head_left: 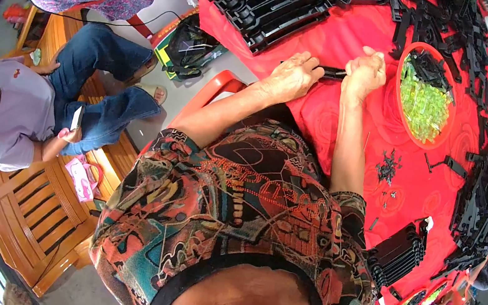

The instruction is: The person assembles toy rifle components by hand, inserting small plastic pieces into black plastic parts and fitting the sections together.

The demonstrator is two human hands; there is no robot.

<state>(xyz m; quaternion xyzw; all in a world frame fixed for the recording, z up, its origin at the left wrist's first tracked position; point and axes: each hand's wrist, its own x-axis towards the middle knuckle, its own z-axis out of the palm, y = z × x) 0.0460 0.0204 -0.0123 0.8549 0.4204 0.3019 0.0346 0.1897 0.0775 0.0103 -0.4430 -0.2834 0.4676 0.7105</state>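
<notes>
A short black plastic piece [333, 73] spans the gap between my two hands above the red-covered table. My left hand [296, 77] is closed around its left end. The fingers of my right hand [364, 76] are curled at its other end; the grip hides most of the part. Just right of my right hand stands a red bowl [398, 96] with small yellow-green translucent pieces [421, 109] and some black parts [426, 67] in it.
Rows of black plastic parts [266, 4] lie at the table's far left. Loose black parts [483, 201] heap along the right. Tiny black bits [388, 166] and another black stack [399, 254] lie nearer. A red chair [219, 89] and a seated person [26, 110] are left.
</notes>
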